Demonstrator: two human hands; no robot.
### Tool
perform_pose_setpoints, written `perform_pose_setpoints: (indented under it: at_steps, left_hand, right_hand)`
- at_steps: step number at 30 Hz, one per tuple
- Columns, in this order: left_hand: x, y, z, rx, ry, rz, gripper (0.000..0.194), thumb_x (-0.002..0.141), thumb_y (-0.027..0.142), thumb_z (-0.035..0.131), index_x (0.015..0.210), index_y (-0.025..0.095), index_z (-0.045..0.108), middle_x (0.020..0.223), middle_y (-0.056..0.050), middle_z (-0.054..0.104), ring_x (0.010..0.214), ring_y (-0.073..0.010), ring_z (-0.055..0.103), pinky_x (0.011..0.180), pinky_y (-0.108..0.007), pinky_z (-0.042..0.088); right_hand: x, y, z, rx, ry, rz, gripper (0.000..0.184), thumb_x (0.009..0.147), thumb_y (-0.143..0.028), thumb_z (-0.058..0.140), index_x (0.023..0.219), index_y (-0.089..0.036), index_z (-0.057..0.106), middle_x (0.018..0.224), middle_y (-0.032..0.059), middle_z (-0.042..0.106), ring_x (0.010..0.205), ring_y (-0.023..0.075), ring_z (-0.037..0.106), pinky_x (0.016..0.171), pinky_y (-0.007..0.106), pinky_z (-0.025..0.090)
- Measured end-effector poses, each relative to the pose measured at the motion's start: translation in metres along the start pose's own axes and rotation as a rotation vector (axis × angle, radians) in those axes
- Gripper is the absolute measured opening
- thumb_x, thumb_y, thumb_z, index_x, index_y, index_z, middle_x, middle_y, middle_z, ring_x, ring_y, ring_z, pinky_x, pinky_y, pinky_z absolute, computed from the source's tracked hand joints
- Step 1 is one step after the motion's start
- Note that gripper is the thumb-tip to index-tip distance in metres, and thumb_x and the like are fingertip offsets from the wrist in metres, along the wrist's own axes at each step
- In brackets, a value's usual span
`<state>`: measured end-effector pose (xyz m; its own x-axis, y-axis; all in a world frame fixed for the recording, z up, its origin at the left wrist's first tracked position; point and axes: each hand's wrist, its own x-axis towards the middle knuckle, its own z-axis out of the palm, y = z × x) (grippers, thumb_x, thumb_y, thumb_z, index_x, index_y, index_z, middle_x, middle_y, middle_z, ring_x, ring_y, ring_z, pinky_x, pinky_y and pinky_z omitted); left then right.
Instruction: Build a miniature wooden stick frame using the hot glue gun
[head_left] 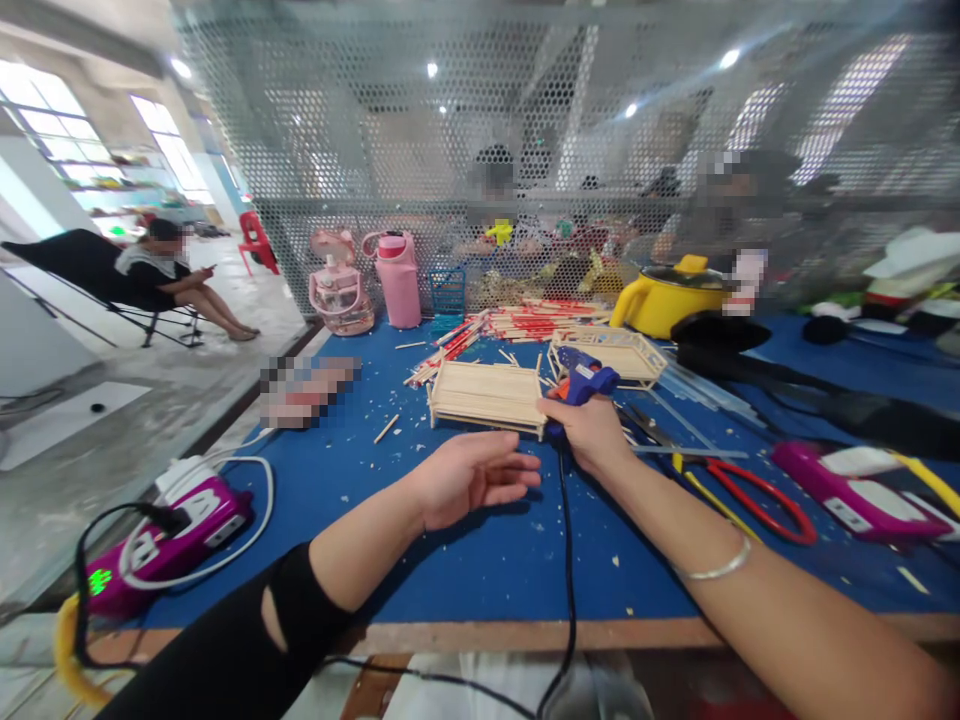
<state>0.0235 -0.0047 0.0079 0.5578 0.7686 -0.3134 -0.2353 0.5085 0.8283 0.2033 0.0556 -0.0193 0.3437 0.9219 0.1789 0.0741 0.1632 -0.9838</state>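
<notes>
My right hand [592, 432] is closed round a blue glue gun [581, 385], whose black cord [566, 560] runs back over the table edge. The gun's nozzle points at a small bench-like frame of wooden sticks [487, 395] on the blue table top [480, 560]. My left hand [472, 475] hovers just in front of that frame, palm up, fingers spread and empty. A second stick frame [611, 355] stands behind the gun.
Loose sticks [517, 325] lie at the back by a pink bottle [399, 280] and yellow pot [667, 295]. Red-handled scissors [739, 490] and a magenta device [855, 490] lie right. A magenta power strip [172, 535] sits left. People sit behind a mesh screen [525, 130].
</notes>
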Motion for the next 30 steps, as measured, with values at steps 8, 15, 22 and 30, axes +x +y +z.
perform_pose_setpoints:
  at_steps: [8,15,22,30]
  left_hand:
    - [0.001,0.044,-0.044,0.217,0.458,0.7,0.028,0.079,0.037,0.066,0.101,0.019,0.065,0.081,0.0,0.068,0.06,-0.0057,0.053,0.056,-0.016,0.04]
    - [0.032,0.049,-0.09,0.354,0.629,0.475,0.039,0.079,0.051,0.059,0.082,0.012,0.063,0.07,-0.004,0.064,0.063,-0.0137,0.06,0.056,-0.023,0.047]
    - [0.018,0.04,-0.086,0.446,0.649,0.263,0.036,0.076,0.048,0.064,0.087,0.014,0.062,0.053,0.003,0.054,0.042,-0.0097,0.05,0.038,-0.018,0.031]
    - [0.015,0.039,-0.087,0.371,0.576,0.186,0.043,0.07,0.024,0.074,0.108,0.014,0.056,0.052,0.006,0.05,0.041,-0.0058,0.043,0.036,-0.014,0.028]
  right_hand:
    - [0.002,0.001,-0.004,-0.023,-0.05,0.023,0.025,0.057,-0.033,0.075,0.065,-0.018,0.056,0.055,-0.0027,0.057,0.051,0.0133,0.053,0.058,0.03,0.045]
    - [0.007,0.004,-0.008,-0.053,-0.049,0.002,0.022,0.057,-0.03,0.075,0.065,-0.019,0.058,0.06,-0.0012,0.06,0.058,0.0163,0.055,0.064,0.032,0.045]
    - [0.006,0.0,-0.009,-0.059,-0.104,0.018,0.024,0.057,-0.031,0.076,0.066,-0.018,0.058,0.06,-0.0026,0.059,0.059,0.0142,0.052,0.065,0.03,0.042]
    - [0.003,-0.013,-0.013,0.04,-0.105,0.08,0.028,0.061,-0.035,0.074,0.073,-0.019,0.055,0.062,-0.0006,0.061,0.06,0.0155,0.061,0.054,0.028,0.05]
